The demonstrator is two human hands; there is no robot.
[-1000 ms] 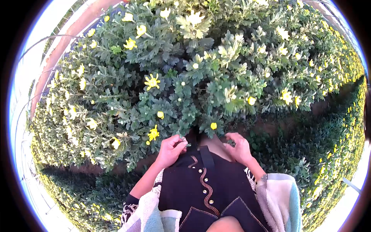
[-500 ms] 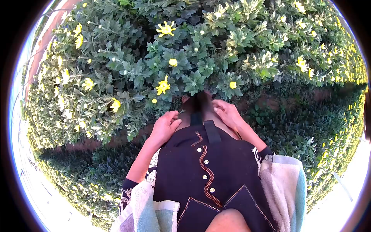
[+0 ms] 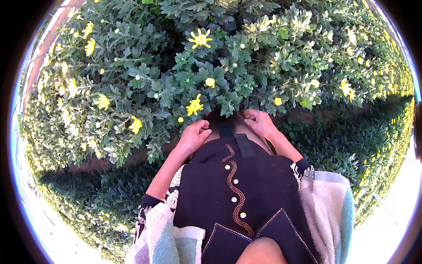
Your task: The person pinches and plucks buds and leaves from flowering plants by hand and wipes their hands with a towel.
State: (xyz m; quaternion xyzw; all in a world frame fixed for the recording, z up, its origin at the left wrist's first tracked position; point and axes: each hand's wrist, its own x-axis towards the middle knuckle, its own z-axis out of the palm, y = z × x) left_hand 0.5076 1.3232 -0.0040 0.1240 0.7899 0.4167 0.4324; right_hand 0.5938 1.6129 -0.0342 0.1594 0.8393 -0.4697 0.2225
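Note:
My left hand is at the left edge of a dark brown cloth that hangs at my waist. Its fingers are curled, thumb close to them; whatever they grip is too small to make out. At the cloth's right edge, my right hand has its fingers bent inward under the leaves, and what lies in them is hidden. Just beyond both hands grow chrysanthemum plants. An open yellow flower stands closest to my left hand, and a yellow bud is near my right.
Dense foliage with more yellow flowers fills the area ahead. A narrow shaded furrow runs across, with another plant row behind. A black strap lies on my dark top, and a towel hangs over my shoulders.
The plants have shifted slightly right and down in the view. My right hand has risen a little, and my left has moved slightly up and right. Both remain beside the dark cloth.

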